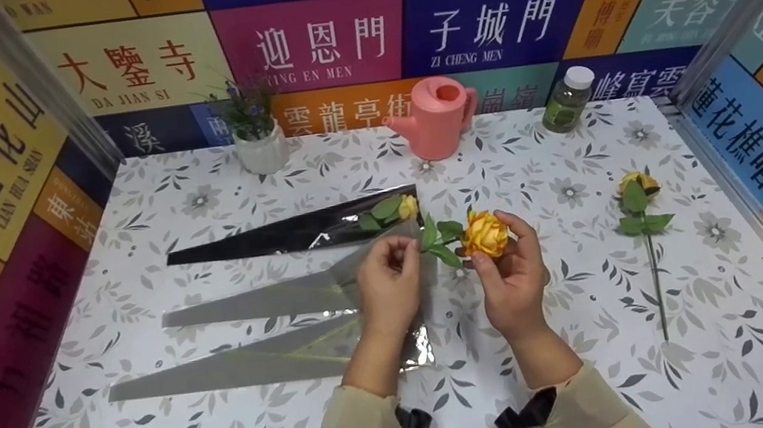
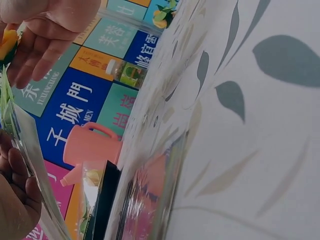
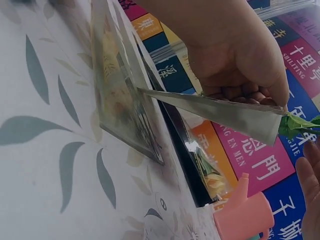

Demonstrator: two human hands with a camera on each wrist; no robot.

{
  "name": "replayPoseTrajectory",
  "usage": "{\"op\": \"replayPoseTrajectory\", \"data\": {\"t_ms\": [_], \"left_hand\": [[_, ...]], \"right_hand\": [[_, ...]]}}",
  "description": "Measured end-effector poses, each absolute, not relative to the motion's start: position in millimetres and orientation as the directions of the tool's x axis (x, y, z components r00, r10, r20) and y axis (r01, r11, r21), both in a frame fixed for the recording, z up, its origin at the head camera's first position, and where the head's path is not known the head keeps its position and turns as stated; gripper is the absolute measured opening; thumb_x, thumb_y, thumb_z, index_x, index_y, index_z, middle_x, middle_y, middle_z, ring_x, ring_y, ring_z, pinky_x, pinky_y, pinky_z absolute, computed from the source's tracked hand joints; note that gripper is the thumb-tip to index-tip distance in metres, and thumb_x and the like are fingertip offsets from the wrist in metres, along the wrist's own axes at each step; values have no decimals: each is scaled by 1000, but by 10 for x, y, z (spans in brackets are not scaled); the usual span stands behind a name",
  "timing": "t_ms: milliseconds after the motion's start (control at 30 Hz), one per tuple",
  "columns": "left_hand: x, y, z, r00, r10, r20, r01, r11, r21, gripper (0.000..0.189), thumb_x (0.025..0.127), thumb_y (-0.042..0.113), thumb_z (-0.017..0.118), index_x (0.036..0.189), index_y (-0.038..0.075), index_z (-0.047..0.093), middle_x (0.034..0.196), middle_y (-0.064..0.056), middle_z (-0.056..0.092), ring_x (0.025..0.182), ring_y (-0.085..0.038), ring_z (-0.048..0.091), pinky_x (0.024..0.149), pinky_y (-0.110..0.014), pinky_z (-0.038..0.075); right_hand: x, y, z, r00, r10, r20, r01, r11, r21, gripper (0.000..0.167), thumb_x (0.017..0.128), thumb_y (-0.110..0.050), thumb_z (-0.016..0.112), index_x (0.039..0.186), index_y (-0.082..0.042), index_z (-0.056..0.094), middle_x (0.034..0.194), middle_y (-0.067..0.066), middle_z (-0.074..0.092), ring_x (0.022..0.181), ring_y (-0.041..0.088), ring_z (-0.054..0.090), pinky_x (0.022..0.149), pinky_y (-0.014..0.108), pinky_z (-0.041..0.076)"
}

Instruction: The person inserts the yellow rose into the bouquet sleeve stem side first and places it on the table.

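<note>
Tabletop [image 1: 755, 270] sides lie far from left hand [image 1: 389, 286] pinching wrapper [image 1: 266, 297], right hand [image 1: 516, 279] gripping rose [image 1: 484, 234].

A leafy yellow rose [image 1: 485, 234] juts from a tapered grey sleeve [image 3: 230, 114].

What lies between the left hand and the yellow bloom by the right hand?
In the head view, green leaves lie between the left hand and the yellow bloom, which the right hand touches.
</note>
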State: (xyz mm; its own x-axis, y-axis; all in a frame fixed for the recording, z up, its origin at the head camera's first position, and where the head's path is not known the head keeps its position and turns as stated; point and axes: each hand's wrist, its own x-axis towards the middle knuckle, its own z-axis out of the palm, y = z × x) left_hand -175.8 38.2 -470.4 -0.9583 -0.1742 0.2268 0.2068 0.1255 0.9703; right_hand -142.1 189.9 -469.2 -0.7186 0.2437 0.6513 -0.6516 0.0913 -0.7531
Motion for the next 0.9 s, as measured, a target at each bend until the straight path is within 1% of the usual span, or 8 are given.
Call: {"op": "replayPoseTrajectory", "data": {"t_ms": [133,267,367,467,600,667,767,900], "left_hand": [[-1764,384,-4702,-953,-190,236,216,122,969,4,94,3,75,91,2,73,77,0,65,69,-10,57,60,-21,49],[-1772,382,-4688,-943,-210,257,232,135,963,4,93,3,76,89,1,74,74,0,66,66,-8,56,58,-20,47],[-1771,380,-4680,-942,-219,255,228,140,963,4,93,3,76,89,2,75,72,1,66,64,-8,56,57,-20,47],[-1771,383,-4678,-943,-225,246,220,136,966,4,92,3,75,88,1,75,71,1,66,63,-7,55,56,-20,47],[-1769,386,-4671,-940,-237,247,214,153,965,5,92,4,75,88,2,75,70,2,65,62,-8,55,55,-21,47],[-1766,388,-4667,-939,-237,248,215,155,964,5,92,4,76,88,2,75,70,2,66,62,-8,56,56,-21,48],[-1761,395,-4659,-940,-231,252,224,140,964,5,92,3,75,88,1,75,71,1,66,63,-9,56,57,-21,49],[-1751,409,-4648,-939,-231,255,234,115,965,5,92,2,75,87,0,74,71,0,66,64,-9,57,58,-21,50]], "right_hand": [[-1379,1870,-4691,-681,225,696,-690,121,-714,47,89,17,56,134,17,43,119,13,64,95,19,69,78,27,61],[-1359,1846,-4690,-671,217,709,-702,121,-702,46,88,18,52,132,17,42,125,13,61,103,22,67,83,27,60],[-1365,1835,-4695,-667,240,706,-710,84,-699,46,88,18,50,133,18,41,123,13,61,103,21,66,83,27,59],[-1374,1831,-4706,-649,263,714,-727,62,-684,45,88,18,47,133,19,38,122,13,61,104,22,65,86,28,57],[-1384,1828,-4720,-634,266,726,-736,83,-672,44,90,17,44,133,19,36,122,14,59,107,24,64,91,30,56],[-1385,1826,-4728,-645,255,721,-728,84,-681,44,92,16,42,135,18,34,123,14,58,107,24,63,90,29,56],[-1388,1827,-4749,-681,233,694,-701,68,-710,44,94,17,43,137,16,33,125,14,57,105,21,63,86,28,57],[-1388,1835,-4782,-732,234,640,-650,46,-759,44,95,18,47,138,16,35,123,12,61,97,18,66,76,26,59]]}}
